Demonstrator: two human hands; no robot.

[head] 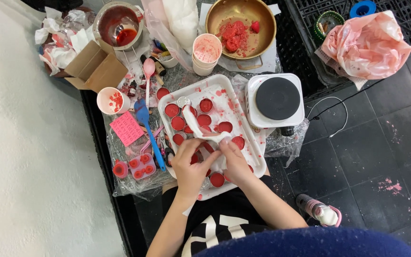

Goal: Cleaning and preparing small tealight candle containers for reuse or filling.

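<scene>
Your knee in dark blue fabric (pixel 310 245) fills the bottom of the view, with both forearms reaching up to the white tray (pixel 255 159). Your left hand (pixel 190 164) and right hand (pixel 236 162) sit close together over the tray's near edge, fingers pinched shut on a white strip (pixel 197 126) that curls up toward the tray's far left corner. Can't really tell if it's tissue or tape. Red-filled little round tins (pixel 204 105) are spread across the tray's middle and near side. Just off the tray's left edge lies a blue spatula (pixel 144 119), next to a pink note (pixel 126 128). Off the right edge sits a white hot plate (pixel 276 99), and past the far edge a brass bowl (pixel 241 24) with red chunks.
</scene>
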